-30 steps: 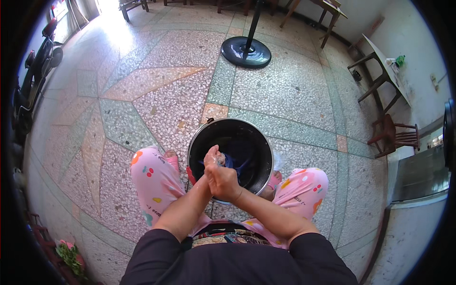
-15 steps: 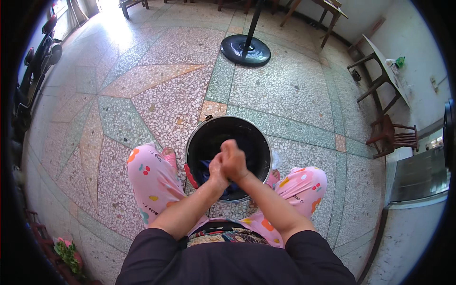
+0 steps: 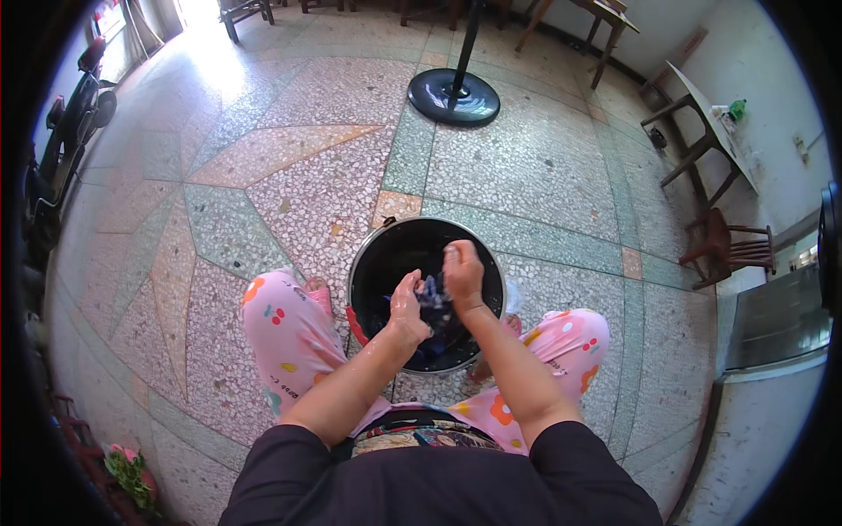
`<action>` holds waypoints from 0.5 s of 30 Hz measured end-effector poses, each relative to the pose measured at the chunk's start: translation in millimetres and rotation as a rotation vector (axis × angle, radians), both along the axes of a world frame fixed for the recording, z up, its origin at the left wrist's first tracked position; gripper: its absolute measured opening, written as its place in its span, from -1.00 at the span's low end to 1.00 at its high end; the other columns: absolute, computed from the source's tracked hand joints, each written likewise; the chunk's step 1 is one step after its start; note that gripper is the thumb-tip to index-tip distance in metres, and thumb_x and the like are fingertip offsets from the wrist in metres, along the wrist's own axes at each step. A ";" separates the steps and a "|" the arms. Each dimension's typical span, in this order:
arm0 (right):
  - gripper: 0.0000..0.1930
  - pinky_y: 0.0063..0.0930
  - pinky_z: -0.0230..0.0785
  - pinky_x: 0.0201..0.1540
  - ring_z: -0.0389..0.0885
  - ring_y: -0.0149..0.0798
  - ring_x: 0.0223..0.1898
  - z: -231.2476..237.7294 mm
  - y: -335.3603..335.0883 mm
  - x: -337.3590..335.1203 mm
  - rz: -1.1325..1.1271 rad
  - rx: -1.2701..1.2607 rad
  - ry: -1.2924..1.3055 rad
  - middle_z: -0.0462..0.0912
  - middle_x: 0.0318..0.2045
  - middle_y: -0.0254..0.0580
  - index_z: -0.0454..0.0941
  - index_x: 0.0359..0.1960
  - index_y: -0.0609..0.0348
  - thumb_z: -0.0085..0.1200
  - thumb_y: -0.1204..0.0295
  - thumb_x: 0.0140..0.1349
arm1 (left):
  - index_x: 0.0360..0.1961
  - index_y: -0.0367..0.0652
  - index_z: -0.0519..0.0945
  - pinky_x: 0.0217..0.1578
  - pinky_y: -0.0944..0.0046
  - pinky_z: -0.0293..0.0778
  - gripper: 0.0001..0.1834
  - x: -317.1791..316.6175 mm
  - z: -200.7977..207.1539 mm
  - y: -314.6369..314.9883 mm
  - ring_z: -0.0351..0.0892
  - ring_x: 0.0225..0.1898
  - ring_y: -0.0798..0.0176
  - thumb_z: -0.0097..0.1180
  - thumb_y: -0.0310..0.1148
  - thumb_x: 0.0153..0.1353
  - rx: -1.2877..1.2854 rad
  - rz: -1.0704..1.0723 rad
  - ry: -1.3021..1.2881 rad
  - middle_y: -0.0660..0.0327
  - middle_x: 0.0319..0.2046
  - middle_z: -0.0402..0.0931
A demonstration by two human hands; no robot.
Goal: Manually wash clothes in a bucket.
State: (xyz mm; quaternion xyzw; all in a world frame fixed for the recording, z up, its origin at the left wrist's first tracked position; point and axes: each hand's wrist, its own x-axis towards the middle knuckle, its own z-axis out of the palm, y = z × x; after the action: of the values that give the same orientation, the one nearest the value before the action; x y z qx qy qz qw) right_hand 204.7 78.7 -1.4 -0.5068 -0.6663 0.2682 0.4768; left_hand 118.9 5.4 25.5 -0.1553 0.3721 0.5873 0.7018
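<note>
A round black bucket (image 3: 373, 263) with a pale metal rim stands on the floor between my knees. Over its mouth, a wet, dark blue patterned cloth (image 3: 433, 298) stretches between my two hands. My right hand (image 3: 465, 273) is closed in a fist on the cloth's right side. On the other side, my left hand (image 3: 407, 307) holds the cloth against its palm, fingers close together and pointing up; its skin looks wet. More dark blue fabric (image 3: 430, 352) lies lower in the bucket, partly hidden by my hands and wrists. A red handle (image 3: 356, 326) shows at the bucket's left side.
Ahead stands a black round pedestal base (image 3: 453, 96) with a pole. To the right are a small wooden chair (image 3: 724, 248) and a table (image 3: 715, 123) by the wall. A dark scooter (image 3: 70, 140) is at the far left, leafy greens (image 3: 129, 473) at lower left.
My hands, pressed together before, have moved apart, the right one up and to the right. The cloth now shows between them. The view has shifted slightly.
</note>
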 end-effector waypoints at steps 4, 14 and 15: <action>-0.86 -0.58 0.23 -0.57 0.37 -0.49 -0.65 16.3 1.0 1.2 0.035 -0.173 0.280 0.41 -0.68 -0.32 0.43 -0.43 0.18 -0.11 0.39 0.19 | -0.52 0.06 0.45 -0.44 0.16 0.49 -0.72 -5.3 15.0 -1.5 0.50 -0.53 0.30 -0.02 0.01 0.10 0.077 -0.068 0.020 0.32 -0.55 0.48; -0.54 -0.47 0.39 -0.21 0.51 -0.37 -0.34 7.7 -7.8 21.3 0.455 -0.953 0.798 0.54 -0.34 -0.25 0.46 -0.18 0.17 -0.29 0.04 0.26 | -0.21 -0.26 0.45 -0.40 0.37 0.44 -0.64 -10.9 52.6 -1.2 0.49 -0.44 0.37 0.18 -0.31 -0.02 0.525 -0.236 0.460 0.27 -0.43 0.48; -0.51 -0.46 0.36 -0.13 0.49 -0.39 -0.21 -34.0 -8.5 30.2 0.431 -1.073 0.679 0.50 -0.18 -0.28 0.43 -0.09 0.15 -0.24 -0.01 0.23 | -0.28 -0.25 0.47 -0.43 0.38 0.44 -0.70 -23.9 69.2 5.4 0.48 -0.49 0.38 0.17 -0.30 0.00 0.517 -0.173 0.391 0.27 -0.47 0.48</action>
State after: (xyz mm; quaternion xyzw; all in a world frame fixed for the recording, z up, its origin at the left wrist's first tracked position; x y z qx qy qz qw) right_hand 234.9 70.3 -35.4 -0.4165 -0.3398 0.7963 0.2776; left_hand 95.1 10.8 94.7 0.1754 0.3502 0.6190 0.6808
